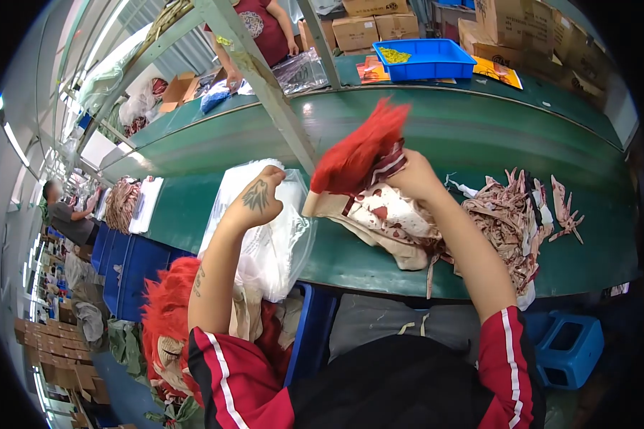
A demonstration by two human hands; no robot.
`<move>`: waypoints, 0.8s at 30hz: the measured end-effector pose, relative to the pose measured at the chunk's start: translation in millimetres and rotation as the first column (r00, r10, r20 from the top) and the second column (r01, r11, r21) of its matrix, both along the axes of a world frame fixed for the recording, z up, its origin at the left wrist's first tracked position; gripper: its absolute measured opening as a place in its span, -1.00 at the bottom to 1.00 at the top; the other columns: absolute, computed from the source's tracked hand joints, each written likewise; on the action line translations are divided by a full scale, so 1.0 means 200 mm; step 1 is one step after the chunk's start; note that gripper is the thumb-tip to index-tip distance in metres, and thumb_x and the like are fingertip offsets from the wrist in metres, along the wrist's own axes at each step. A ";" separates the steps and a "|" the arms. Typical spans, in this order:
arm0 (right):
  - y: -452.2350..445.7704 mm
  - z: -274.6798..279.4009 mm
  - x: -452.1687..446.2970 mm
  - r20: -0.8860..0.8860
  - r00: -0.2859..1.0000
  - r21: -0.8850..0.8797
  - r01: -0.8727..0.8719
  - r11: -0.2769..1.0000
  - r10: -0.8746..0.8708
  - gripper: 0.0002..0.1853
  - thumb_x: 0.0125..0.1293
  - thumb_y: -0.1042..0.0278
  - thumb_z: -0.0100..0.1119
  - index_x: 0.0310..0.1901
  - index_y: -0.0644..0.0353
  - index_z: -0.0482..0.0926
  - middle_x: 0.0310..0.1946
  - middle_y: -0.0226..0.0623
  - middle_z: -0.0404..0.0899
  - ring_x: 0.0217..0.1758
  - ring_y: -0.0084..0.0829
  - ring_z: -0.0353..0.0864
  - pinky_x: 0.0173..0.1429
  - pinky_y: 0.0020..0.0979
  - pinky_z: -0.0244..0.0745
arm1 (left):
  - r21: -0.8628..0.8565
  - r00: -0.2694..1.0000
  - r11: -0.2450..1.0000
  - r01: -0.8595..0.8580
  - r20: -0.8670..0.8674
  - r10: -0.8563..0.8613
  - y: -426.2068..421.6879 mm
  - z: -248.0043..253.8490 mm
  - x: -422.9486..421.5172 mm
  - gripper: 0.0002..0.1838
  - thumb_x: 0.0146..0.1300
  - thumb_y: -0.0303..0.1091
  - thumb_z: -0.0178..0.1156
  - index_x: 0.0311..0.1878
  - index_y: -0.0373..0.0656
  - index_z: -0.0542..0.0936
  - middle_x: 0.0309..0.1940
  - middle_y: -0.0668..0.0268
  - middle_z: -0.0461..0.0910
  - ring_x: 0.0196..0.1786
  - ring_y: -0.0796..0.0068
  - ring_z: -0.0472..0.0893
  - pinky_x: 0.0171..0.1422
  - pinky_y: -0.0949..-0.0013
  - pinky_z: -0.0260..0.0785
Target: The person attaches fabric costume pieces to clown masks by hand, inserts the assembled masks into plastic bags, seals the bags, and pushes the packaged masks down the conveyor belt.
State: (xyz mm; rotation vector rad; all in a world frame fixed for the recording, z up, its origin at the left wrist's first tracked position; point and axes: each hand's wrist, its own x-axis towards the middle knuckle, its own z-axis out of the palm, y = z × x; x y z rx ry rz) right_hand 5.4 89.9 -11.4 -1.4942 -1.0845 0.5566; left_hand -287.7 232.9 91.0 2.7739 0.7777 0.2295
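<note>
My right hand (pixel 413 179) grips a costume piece (pixel 390 207) with shaggy red fake hair, a striped dark red band and beige cloth with red-brown blotches. It hangs above the green table, its lower cloth near the table's front edge. My left hand (pixel 263 198) is closed, over a pile of clear plastic bags (pixel 254 236). Its fingertips are turned under, so I cannot see what they hold, if anything. To the right of my right forearm lies a heap of blotched beige glove-like pieces (pixel 504 222), with pointed fingers.
A blue bin (pixel 311 332) with more red-haired pieces (pixel 170 297) stands below my left arm. Across the green table (pixel 479 136) are a blue tray (pixel 426 61) and a person (pixel 261 28). A blue stool (pixel 571 350) is at lower right. A metal post (pixel 265 79) rises ahead.
</note>
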 end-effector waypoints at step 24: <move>0.25 0.08 -0.31 0.284 0.794 0.104 -0.582 0.806 0.537 -0.70 0.30 0.31 0.12 0.04 0.11 0.57 -0.08 -0.25 0.65 0.03 -0.38 0.61 0.19 -0.28 0.47 | 0.006 0.908 0.982 0.188 0.380 -0.177 -1.00 -0.07 0.48 -0.48 0.02 -0.69 0.02 0.13 -0.24 0.46 0.01 -0.03 0.41 -0.12 -0.11 0.59 -0.08 0.04 0.49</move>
